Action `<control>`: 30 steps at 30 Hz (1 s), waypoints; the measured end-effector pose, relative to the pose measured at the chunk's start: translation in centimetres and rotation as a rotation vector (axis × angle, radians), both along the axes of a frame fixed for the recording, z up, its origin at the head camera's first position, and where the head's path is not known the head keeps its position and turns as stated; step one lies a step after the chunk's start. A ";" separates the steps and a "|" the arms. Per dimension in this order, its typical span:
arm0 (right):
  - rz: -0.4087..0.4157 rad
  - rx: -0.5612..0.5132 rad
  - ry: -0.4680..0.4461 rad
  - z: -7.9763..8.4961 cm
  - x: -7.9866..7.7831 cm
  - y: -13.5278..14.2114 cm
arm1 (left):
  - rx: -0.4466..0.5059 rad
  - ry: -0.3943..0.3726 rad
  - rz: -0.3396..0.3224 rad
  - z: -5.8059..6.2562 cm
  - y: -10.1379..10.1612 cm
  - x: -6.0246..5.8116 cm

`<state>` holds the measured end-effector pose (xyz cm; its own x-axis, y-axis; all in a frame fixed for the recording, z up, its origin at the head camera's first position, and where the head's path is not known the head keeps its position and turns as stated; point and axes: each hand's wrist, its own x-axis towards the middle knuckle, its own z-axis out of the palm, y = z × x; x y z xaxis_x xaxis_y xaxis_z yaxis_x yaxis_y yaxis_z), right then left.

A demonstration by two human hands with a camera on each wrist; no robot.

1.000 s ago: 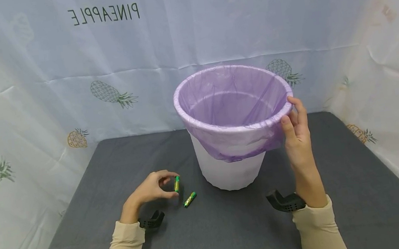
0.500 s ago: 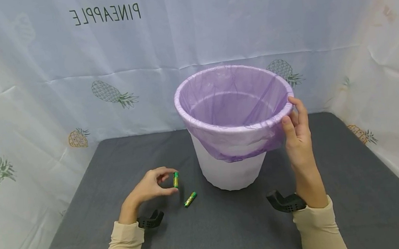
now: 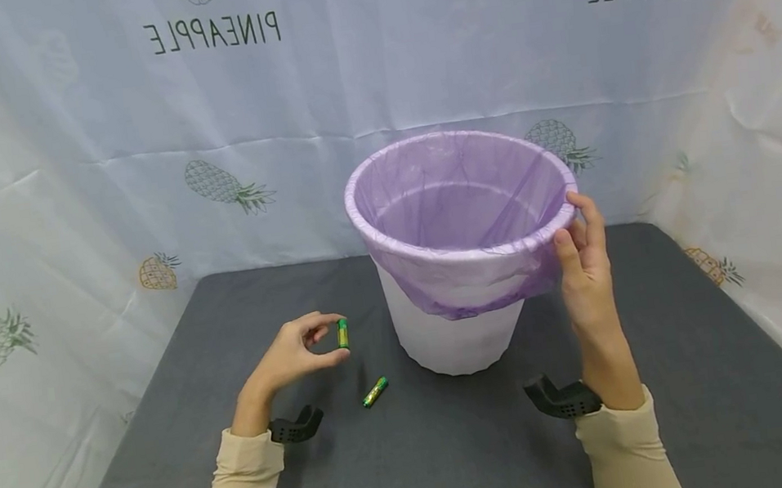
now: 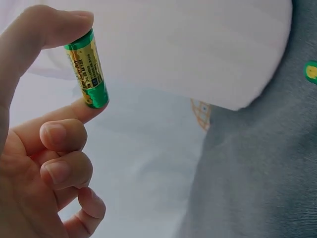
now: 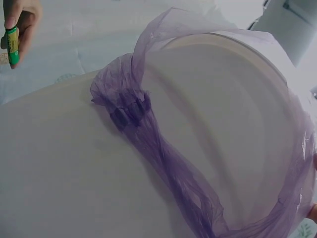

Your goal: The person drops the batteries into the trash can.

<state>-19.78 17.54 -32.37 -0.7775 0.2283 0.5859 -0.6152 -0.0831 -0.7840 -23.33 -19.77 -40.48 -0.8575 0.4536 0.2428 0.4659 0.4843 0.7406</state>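
Observation:
Between thumb and a fingertip, my left hand [image 3: 292,352] pinches a small green-and-yellow battery [image 3: 343,333] by its two ends, above the table. The left wrist view shows this battery [image 4: 87,70] close up, its yellow label facing the camera and the other fingers curled below. A second green battery [image 3: 375,392] lies on the table just below and right of that hand. My right hand [image 3: 586,272] grips the right rim of a white trash can [image 3: 458,346], thumb on the outside. A purple bag [image 3: 467,287] lines the can and folds over its rim.
A dark grey cloth [image 3: 434,461] covers the table. Behind and at both sides hangs a pale curtain [image 3: 309,73] printed with pineapples. Each wrist wears a black camera mount, such as the right mount [image 3: 561,399].
My left hand has lifted the pinched battery higher off the table. The right hand stays on the can's rim, and the second battery has not moved.

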 end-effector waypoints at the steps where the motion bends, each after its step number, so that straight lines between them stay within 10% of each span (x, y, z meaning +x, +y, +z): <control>1: 0.003 0.000 -0.002 0.0 0.0 0.0 | -0.001 0.008 -0.003 0.2 0.0 0.0; 30: 0.012 -0.011 -0.021 0.1 0.1 0.1 | 0.025 0.177 -0.022 4.9 1.5 0.0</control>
